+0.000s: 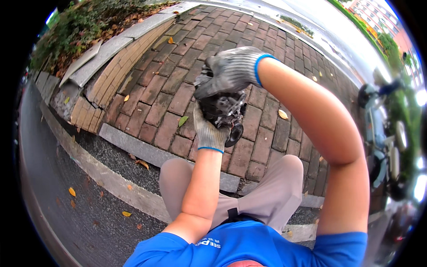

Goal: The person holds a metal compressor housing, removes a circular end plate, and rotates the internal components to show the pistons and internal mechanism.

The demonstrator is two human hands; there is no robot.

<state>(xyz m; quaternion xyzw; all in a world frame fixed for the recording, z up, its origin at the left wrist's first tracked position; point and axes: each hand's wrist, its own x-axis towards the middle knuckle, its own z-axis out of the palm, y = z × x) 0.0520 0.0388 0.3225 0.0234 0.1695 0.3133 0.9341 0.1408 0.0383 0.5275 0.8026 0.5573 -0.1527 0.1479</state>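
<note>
Both of my hands wear grey knitted work gloves with blue cuffs, the fingers dark with grime. Between them, above the brick paving, is a dark metal machine part point(222, 109) with shiny fittings and a round black end at its lower right. My left hand point(208, 131) supports it from below and the left, its fingers partly hidden behind the part. From above, my right hand point(229, 73) curls over the part's top, fingers bent down its far left side. The exact kind of part cannot be made out.
Under my hands lies red-brown brick paving point(178, 95) with scattered leaves. A stone kerb point(138, 144) borders it near my knees. At the left stands a low, cracked brick planter wall point(115, 66) with shrubs. A blurred scooter point(378, 133) is at the right.
</note>
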